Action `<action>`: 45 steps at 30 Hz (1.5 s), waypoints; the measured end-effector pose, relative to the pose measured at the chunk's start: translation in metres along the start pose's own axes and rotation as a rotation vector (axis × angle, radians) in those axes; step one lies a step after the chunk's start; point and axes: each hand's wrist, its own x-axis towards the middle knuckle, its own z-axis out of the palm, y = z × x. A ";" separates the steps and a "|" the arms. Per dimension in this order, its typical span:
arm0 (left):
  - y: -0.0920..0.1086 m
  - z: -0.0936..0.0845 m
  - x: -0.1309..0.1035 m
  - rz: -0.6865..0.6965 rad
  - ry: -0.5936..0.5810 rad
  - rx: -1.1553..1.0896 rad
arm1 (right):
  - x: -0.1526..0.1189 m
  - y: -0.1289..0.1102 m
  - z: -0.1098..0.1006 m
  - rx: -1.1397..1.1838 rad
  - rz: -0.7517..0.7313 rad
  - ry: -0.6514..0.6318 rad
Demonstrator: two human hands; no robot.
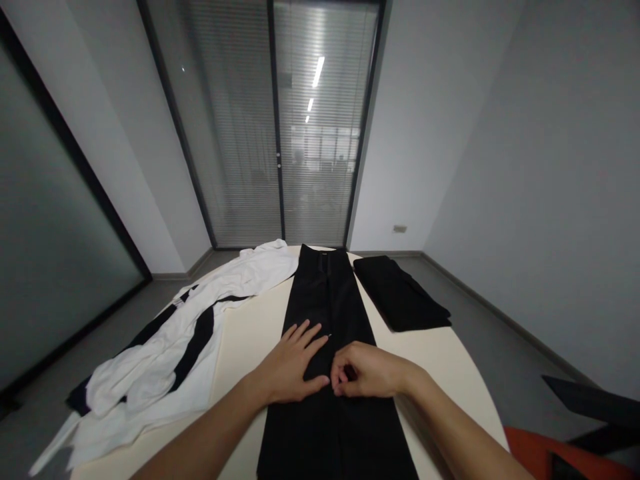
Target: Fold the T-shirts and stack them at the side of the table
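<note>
Black trousers (350,313): laid lengthwise down the middle of the desk (245,340), waistband (311,255) at the far end, under both your hands.
Left hand (290,365): palm down on the trousers' left side, your grip apart, fingers spread and pointing far.
Right hand (367,370): over the trousers' right side, just beside your left one, fingers curled inward; whether your grip is clamped on cloth, I cannot tell.
Folded black cloth (400,297): on the desk, just right of the trousers' far half.
White-and-dark garment (165,347): spread along the desk's left side, part of it past the edge.
Orange chair (533,443): near right.
</note>
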 end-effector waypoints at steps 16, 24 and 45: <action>-0.004 -0.003 -0.001 0.045 -0.011 -0.035 | 0.002 0.003 0.000 0.073 0.056 -0.006; 0.004 -0.018 -0.007 0.004 -0.004 -0.041 | -0.007 -0.020 -0.002 0.109 0.079 -0.033; -0.014 -0.031 -0.011 0.000 0.008 -0.174 | 0.003 -0.052 0.024 -0.220 0.077 -0.182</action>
